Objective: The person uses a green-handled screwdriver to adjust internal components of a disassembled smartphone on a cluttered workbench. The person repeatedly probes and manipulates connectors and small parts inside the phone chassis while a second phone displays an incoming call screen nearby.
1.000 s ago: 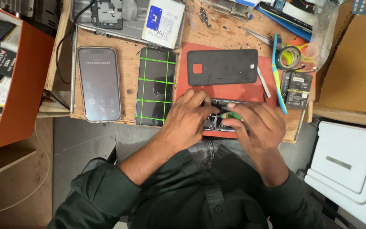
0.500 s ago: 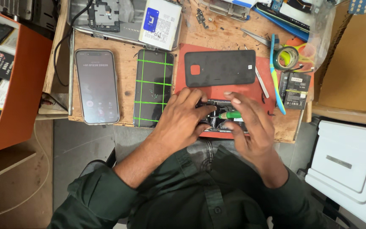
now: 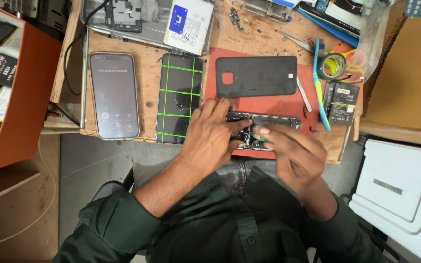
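Observation:
An opened black phone body [image 3: 264, 122] lies on a red mat [image 3: 269, 104] at the front edge of a wooden workbench [image 3: 147, 73]. My left hand [image 3: 215, 134] rests on its left end, fingers spread over the frame and holding it down. My right hand [image 3: 293, 156] pinches a small green tool [image 3: 259, 139] whose tip touches the inside of the phone. A black back cover [image 3: 257, 76] with a square camera cut-out lies just behind the phone on the mat.
A phone with green lines across its screen [image 3: 179, 100] and a lit grey phone [image 3: 114, 95] lie left of the mat. A battery [image 3: 343, 103], blue tool [image 3: 320, 87], tape roll [image 3: 332, 65] and tweezers sit right. Orange bin [image 3: 25, 92] left, white box [image 3: 400, 190] right.
My right hand has drawn back toward me and to the right, baring more of the phone body. My left hand stays on the phone's left end.

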